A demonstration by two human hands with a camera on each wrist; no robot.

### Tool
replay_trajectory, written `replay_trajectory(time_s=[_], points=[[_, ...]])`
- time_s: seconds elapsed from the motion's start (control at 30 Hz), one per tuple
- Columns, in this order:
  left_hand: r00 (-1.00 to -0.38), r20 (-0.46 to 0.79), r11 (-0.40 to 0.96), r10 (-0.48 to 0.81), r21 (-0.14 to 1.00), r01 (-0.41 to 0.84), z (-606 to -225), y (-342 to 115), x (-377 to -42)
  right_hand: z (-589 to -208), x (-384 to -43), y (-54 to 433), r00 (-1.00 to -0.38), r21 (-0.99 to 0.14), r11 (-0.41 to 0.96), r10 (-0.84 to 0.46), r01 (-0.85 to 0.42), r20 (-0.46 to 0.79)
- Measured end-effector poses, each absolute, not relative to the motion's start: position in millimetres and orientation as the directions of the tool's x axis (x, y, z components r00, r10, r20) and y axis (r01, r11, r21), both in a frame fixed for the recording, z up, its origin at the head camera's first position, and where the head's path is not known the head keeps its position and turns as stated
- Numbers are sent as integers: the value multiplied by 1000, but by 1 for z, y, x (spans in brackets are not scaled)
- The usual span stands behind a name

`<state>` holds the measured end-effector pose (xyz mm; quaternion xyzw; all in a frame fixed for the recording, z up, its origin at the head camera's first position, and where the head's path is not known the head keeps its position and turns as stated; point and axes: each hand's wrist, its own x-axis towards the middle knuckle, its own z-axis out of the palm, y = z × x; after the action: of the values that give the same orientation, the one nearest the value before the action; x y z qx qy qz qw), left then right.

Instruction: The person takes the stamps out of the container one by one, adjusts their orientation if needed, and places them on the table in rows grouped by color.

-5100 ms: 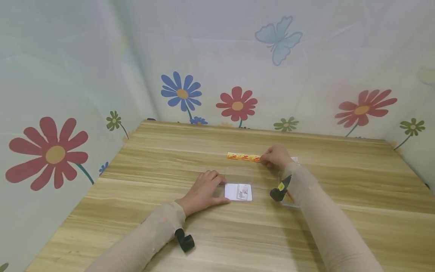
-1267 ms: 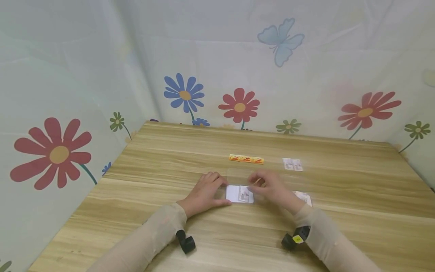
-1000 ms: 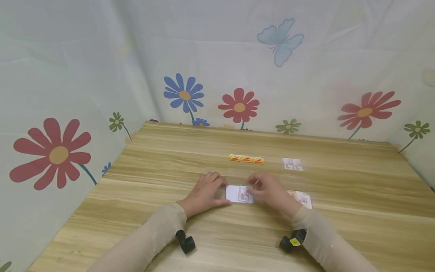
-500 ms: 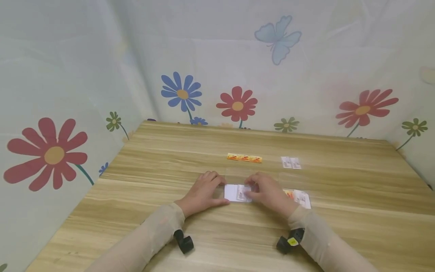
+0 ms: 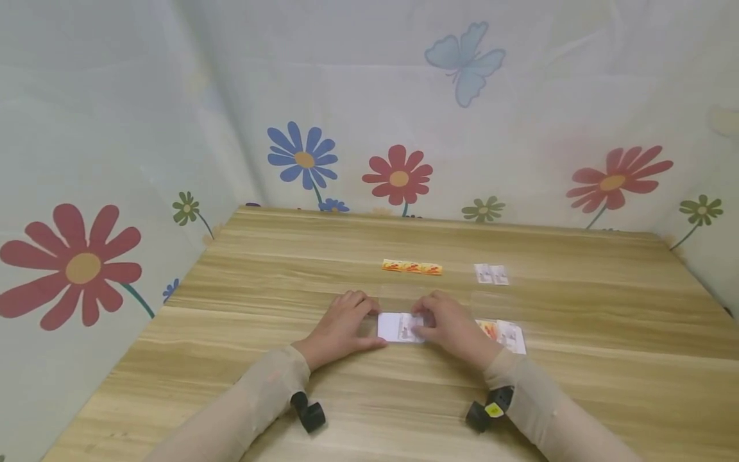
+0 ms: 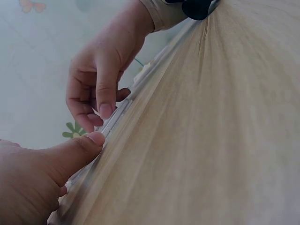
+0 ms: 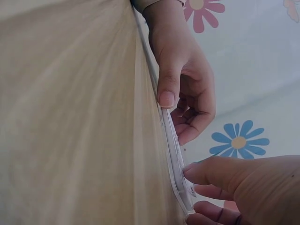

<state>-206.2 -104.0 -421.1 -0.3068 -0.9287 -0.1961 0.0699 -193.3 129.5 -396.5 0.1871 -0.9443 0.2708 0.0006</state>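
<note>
Midway between the two hands, a clear case [image 7: 174, 154] with a white lining [image 5: 389, 327] lies flat on the desk [image 5: 300, 263], its long axis running left to right. A small printed piece [image 5: 407, 328] sits at the right end of it, on the lining, and the relation that matters most here, I judge, is how that piece sits against the case's right edge. The piece appears to run near to far, across the case. The right hand [image 5: 455, 327] is by far the nearer: its bent thumb and forefinger meet the piece at its right side, though I cannot tell whether they pinch it or merely press. The left hand [image 5: 343, 326] grips the left end of the case, thumb at the near corner and fingers at the far one, with a bare stretch of lining between it and the piece. Just beside the right hand is a second case [image 5: 521, 350] bearing an orange piece [image 5: 488, 329] and a pale card [image 5: 510, 336]. Beyond the hands lie an orange strip [image 5: 412, 267] and, to its right, a pale printed pair [image 5: 491, 274].
</note>
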Motion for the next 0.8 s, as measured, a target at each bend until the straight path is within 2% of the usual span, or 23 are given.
replay_trajectory(time_s=[0.8], points=[[-797,269,733,540,316,603,-422,-103,-206,-399,-192,128,-916,-494,773,-369,-397,158]])
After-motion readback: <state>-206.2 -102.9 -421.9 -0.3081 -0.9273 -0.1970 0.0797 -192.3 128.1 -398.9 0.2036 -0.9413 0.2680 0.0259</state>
